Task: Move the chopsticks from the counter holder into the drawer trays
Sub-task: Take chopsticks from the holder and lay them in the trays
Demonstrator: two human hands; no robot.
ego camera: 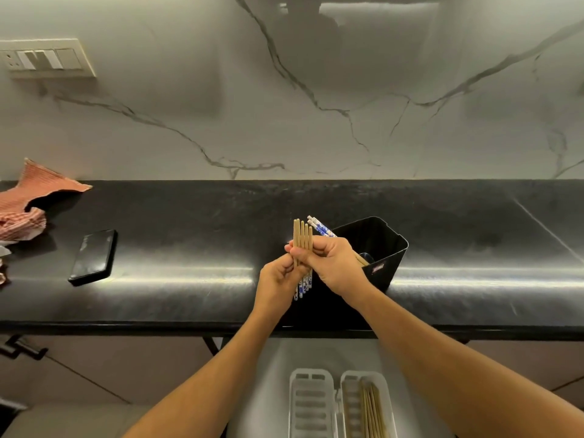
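Both hands grip a mixed bundle of chopsticks above the black surface (189, 248).

The left hand (278, 279) and right hand (331, 263) close their fingers around plain wooden chopsticks (302, 235) and blue-and-white patterned chopsticks (320, 228), just beside the black holder (388, 248). More wooden sticks lie in the right white tray (387, 403).

Two bare forearms, no sleeves visible; hands (316, 267) bare, no rings, watch or gloves.

A home kitchen: black stone counter (442, 279), marble-veined backsplash (316, 105), open drawer's cutlery trays (311, 406) below.
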